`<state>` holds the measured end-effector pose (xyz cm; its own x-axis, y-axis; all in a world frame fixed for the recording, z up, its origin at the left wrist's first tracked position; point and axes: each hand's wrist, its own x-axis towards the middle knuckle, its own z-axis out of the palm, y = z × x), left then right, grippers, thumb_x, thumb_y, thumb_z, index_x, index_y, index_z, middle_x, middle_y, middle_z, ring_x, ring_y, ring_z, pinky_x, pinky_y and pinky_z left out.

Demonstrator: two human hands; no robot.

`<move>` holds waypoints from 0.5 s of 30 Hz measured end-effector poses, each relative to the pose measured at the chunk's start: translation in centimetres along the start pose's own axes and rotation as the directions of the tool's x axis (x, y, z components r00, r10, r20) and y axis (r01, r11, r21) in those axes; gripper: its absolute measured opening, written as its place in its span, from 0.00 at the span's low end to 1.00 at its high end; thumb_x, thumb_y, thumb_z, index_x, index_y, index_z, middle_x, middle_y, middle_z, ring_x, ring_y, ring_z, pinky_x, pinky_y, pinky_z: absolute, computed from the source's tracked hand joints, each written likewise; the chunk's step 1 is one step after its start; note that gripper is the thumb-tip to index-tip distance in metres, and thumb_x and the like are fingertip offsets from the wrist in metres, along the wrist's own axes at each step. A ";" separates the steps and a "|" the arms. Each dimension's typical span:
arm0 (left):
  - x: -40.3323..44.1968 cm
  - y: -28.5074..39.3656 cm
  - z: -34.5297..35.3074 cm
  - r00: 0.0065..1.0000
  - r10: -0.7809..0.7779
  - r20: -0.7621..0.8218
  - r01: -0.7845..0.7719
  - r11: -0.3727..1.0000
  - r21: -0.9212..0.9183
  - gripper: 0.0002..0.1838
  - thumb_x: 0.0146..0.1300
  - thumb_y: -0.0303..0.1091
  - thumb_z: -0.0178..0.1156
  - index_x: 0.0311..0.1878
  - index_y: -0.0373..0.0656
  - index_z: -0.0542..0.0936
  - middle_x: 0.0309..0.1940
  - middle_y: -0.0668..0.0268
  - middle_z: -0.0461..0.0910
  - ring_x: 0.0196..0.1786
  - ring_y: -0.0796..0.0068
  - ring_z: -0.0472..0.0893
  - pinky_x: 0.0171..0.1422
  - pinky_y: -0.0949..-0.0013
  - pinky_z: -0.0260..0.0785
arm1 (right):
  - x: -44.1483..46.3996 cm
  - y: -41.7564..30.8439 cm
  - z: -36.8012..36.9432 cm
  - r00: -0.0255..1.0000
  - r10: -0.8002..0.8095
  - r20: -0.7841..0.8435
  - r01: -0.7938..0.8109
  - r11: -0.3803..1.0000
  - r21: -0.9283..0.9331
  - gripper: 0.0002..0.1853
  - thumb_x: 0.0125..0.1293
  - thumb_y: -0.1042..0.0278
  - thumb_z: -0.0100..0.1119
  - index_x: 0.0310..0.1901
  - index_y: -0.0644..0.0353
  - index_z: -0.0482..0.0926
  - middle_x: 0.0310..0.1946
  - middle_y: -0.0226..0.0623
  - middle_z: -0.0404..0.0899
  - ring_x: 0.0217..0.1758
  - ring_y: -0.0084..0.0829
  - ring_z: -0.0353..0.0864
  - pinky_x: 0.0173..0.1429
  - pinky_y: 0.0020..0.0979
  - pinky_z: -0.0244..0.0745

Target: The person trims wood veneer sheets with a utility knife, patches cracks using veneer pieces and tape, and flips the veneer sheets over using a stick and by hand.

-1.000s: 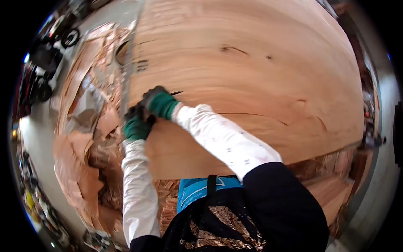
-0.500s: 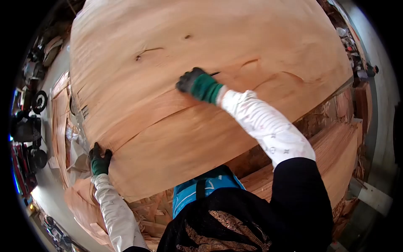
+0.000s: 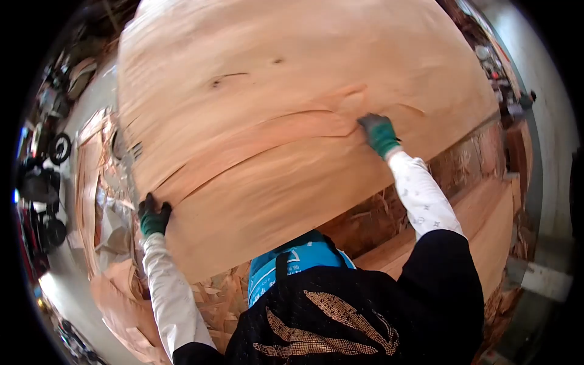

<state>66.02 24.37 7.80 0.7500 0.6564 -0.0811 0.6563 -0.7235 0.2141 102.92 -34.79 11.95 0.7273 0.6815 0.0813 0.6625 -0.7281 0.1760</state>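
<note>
A broad sheet of wood veneer [image 3: 255, 201] lies before me, with dark knots and cracks in its surface. A long, slightly redder veneer strip [image 3: 261, 137] runs across it, with dark gaps along its edges. At the sheet's left edge, near the strip's left end, my left hand [image 3: 154, 216] rests in a grey and green glove, thumb and fingers apart. My right hand [image 3: 380, 135], gloved alike, is at the strip's right end with its fingers bent together on the wood. Its fingertips are partly hidden.
Below the sheet's near edge is a stack of veneer [image 3: 486, 213], with torn scraps [image 3: 222, 298] around my body. More scraps and plastic [image 3: 109, 225] lie at the left. Motorbikes [image 3: 45, 188] stand on the floor beyond. A blue bag-like cloth [image 3: 298, 267] covers my front.
My right hand has moved right along the strip, uncovering its middle. My left hand stays at the left edge. The whole view has shifted slightly.
</note>
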 end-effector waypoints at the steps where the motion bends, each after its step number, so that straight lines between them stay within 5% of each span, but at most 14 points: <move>1: 0.4 -1.3 1.0 1.000 0.023 0.000 -0.023 0.999 0.027 0.39 0.50 0.55 0.64 0.64 0.46 0.69 0.60 0.46 0.70 0.62 0.45 0.69 0.67 0.51 0.61 | -0.5 1.2 -1.4 0.998 0.026 0.055 -0.027 1.000 0.014 0.13 0.52 0.77 0.56 0.39 0.50 0.81 0.36 0.35 0.81 0.39 0.39 0.80 0.43 0.37 0.74; 2: 0.1 -1.0 0.5 0.992 0.121 -0.031 -0.120 0.993 0.016 0.38 0.53 0.54 0.62 0.65 0.46 0.68 0.58 0.46 0.71 0.61 0.45 0.69 0.66 0.51 0.61 | 0.2 0.5 -2.6 0.993 0.035 0.111 -0.039 0.999 0.038 0.14 0.52 0.80 0.56 0.39 0.50 0.81 0.37 0.36 0.81 0.40 0.38 0.81 0.43 0.35 0.76; 5: -0.4 -0.3 -2.2 0.996 0.092 0.015 -0.090 0.989 -0.119 0.29 0.56 0.43 0.58 0.63 0.46 0.70 0.54 0.48 0.75 0.57 0.48 0.74 0.62 0.53 0.67 | 5.7 -10.0 -7.3 0.982 -0.011 -0.186 0.108 0.849 0.517 0.16 0.55 0.82 0.51 0.43 0.55 0.81 0.38 0.42 0.81 0.37 0.39 0.80 0.43 0.35 0.76; 6: 0.2 -1.6 -2.1 0.981 0.190 -0.041 -0.194 0.963 -0.187 0.24 0.59 0.38 0.57 0.60 0.44 0.73 0.45 0.48 0.79 0.50 0.49 0.78 0.55 0.54 0.71 | 6.9 -14.0 -8.3 0.969 0.021 -0.248 0.151 0.743 0.652 0.16 0.56 0.82 0.49 0.44 0.57 0.82 0.38 0.44 0.81 0.36 0.39 0.79 0.43 0.36 0.76; 7: 1.0 -2.2 -2.7 0.982 0.184 0.040 -0.165 0.945 -0.282 0.20 0.60 0.34 0.56 0.56 0.44 0.76 0.45 0.50 0.80 0.49 0.51 0.79 0.54 0.56 0.72 | 8.3 -19.8 -8.7 0.960 -0.105 -0.258 0.265 0.632 0.728 0.16 0.57 0.81 0.49 0.45 0.57 0.81 0.38 0.44 0.81 0.36 0.39 0.79 0.44 0.36 0.76; 8: 2.0 -4.6 -1.3 0.946 0.318 -0.063 -0.324 0.923 -0.208 0.16 0.61 0.31 0.56 0.52 0.45 0.79 0.46 0.53 0.81 0.49 0.54 0.80 0.55 0.59 0.72 | 9.7 -26.6 -9.1 0.933 -0.223 -0.283 0.358 0.502 0.787 0.16 0.58 0.79 0.49 0.46 0.57 0.81 0.37 0.45 0.81 0.37 0.40 0.79 0.44 0.36 0.75; 10: 2.7 -4.8 -3.5 0.937 0.318 0.142 -0.265 0.916 -0.300 0.14 0.64 0.30 0.55 0.52 0.44 0.80 0.48 0.54 0.80 0.52 0.57 0.79 0.58 0.62 0.71 | 11.6 -38.6 -8.3 0.818 -0.455 -0.350 0.570 0.563 0.599 0.16 0.54 0.76 0.54 0.45 0.53 0.81 0.35 0.44 0.80 0.39 0.43 0.80 0.43 0.40 0.75; 12: 3.4 -6.9 -2.0 0.862 0.506 0.027 -0.490 0.845 -0.214 0.14 0.65 0.29 0.54 0.53 0.44 0.79 0.49 0.55 0.80 0.51 0.62 0.80 0.58 0.66 0.71 | 12.7 -47.1 -10.3 0.718 -0.660 -0.223 0.650 0.520 0.554 0.17 0.53 0.76 0.53 0.45 0.52 0.80 0.34 0.43 0.79 0.38 0.46 0.79 0.42 0.42 0.74; 15: 2.9 -4.9 -6.0 0.855 0.430 0.290 -0.314 0.874 -0.370 0.15 0.66 0.26 0.53 0.55 0.43 0.78 0.50 0.58 0.80 0.52 0.68 0.79 0.60 0.68 0.70 | 13.8 -55.2 -8.1 0.676 -0.715 -0.182 0.691 0.527 0.495 0.11 0.50 0.76 0.57 0.35 0.49 0.79 0.36 0.38 0.81 0.40 0.39 0.82 0.38 0.37 0.77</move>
<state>64.54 31.09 12.33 0.9472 0.1880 -0.2597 0.3078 -0.7595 0.5731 74.97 15.39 11.31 -0.0147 0.9941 0.1073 0.9402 0.0502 -0.3369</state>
